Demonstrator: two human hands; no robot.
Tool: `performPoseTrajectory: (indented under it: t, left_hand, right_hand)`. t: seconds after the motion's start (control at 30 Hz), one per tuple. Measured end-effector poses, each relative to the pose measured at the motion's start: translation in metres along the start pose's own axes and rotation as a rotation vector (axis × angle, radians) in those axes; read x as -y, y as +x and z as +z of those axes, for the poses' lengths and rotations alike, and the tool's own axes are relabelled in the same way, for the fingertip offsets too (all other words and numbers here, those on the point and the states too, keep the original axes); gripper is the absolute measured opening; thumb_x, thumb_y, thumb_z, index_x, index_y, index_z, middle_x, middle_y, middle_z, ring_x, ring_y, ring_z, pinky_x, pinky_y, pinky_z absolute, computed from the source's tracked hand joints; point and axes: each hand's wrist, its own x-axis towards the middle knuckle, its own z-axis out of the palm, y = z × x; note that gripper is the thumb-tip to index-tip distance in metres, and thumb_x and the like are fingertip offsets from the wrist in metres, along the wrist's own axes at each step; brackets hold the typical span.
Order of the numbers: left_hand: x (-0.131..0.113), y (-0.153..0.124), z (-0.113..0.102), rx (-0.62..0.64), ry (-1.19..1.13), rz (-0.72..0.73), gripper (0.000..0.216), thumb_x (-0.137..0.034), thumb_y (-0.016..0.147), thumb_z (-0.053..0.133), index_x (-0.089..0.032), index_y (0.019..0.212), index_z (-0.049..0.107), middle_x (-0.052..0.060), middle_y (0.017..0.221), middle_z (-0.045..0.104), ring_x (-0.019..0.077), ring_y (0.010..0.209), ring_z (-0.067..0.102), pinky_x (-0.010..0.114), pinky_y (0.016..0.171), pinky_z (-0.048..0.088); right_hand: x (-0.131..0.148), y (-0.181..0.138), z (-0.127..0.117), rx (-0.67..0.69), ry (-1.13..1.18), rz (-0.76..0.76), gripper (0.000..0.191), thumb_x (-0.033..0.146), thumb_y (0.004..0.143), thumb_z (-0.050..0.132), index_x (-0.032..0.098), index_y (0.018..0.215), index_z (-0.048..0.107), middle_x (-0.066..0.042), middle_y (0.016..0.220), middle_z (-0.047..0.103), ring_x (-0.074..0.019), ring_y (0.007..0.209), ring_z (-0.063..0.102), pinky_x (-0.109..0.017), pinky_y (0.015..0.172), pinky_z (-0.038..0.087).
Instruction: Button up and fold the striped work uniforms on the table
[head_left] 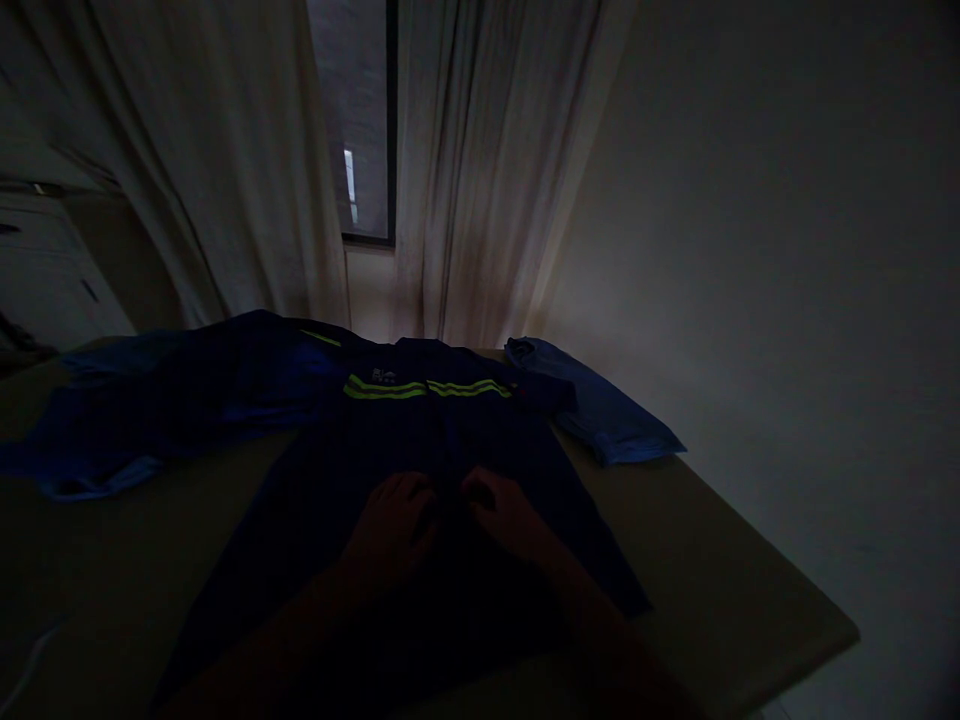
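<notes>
A dark navy work jacket (480, 425) lies spread flat, its collar toward the window. Yellow-green striped bands cross its chest, and a small pale print sits above the left one. Both of my hands rest on the middle of its front, close together on either side of the centre line. My left hand (401, 525) has its fingers bent down onto the cloth. Facing it, my right hand (499, 510) is curled, thumb and fingers drawn together at the jacket's front. Deep shadow hides the fingertips and the exact bit of cloth they grip.
Under the jacket is a yellowish-brown tabletop (720, 560). Dark blue clothing (217, 375) lies heaped on the left. A folded blue denim garment (619, 410) lies at the back right, near the wall. Curtains (480, 180) hang behind, and a pale cabinet (49, 265) stands far left.
</notes>
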Motion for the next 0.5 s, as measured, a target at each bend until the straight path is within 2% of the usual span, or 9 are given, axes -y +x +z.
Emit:
performPoseTrajectory:
  t: [0.13,0.23,0.3,0.4,0.5]
  left_hand:
    - [0.0,-0.001,-0.007,0.108,-0.128,0.117,0.025,-0.025,0.088,0.062,-0.029,0.111,0.069,0.005,0.123,0.064,0.024,0.117,0.057,0.042,0.104,0.042]
    - [0.001,-0.001,-0.009,0.17,-0.162,0.164,0.027,-0.026,0.088,0.064,-0.031,0.115,0.07,0.004,0.121,0.065,0.0231,0.114,0.058,0.04,0.101,0.043]
    - [0.0,0.0,-0.009,0.198,-0.141,0.182,0.024,-0.028,0.091,0.064,-0.031,0.114,0.071,0.004,0.119,0.065,0.023,0.111,0.059,0.04,0.098,0.043]
    - [-0.005,0.002,-0.004,0.212,-0.077,0.147,0.023,-0.022,0.094,0.058,-0.028,0.113,0.07,0.004,0.116,0.066,0.0227,0.108,0.059,0.04,0.094,0.044]
    - [-0.01,0.001,0.005,0.209,0.005,0.054,0.026,-0.015,0.095,0.051,-0.024,0.112,0.069,0.006,0.112,0.066,0.0229,0.104,0.06,0.039,0.092,0.046]
  right_hand:
    - [-0.001,-0.001,-0.006,0.018,-0.095,0.038,0.029,0.006,0.083,0.046,0.022,0.092,0.068,-0.002,0.1,0.071,-0.0165,0.096,0.065,-0.027,0.088,0.045]
    - [0.003,-0.003,-0.008,0.099,-0.128,0.085,0.03,0.007,0.087,0.044,0.022,0.09,0.07,-0.002,0.093,0.073,-0.0164,0.091,0.066,-0.027,0.083,0.045]
    - [0.006,-0.006,-0.008,0.119,-0.111,0.101,0.021,0.016,0.091,0.051,0.022,0.093,0.072,-0.002,0.092,0.074,-0.0169,0.086,0.067,-0.026,0.078,0.045]
    - [0.01,-0.01,-0.007,0.14,-0.102,0.103,0.013,0.028,0.086,0.067,0.021,0.095,0.073,-0.003,0.093,0.075,-0.0183,0.084,0.068,-0.026,0.073,0.046]
    - [0.011,-0.013,-0.004,0.169,-0.082,0.043,0.022,0.017,0.083,0.063,0.022,0.102,0.073,-0.003,0.1,0.076,-0.0182,0.09,0.069,-0.026,0.078,0.047]
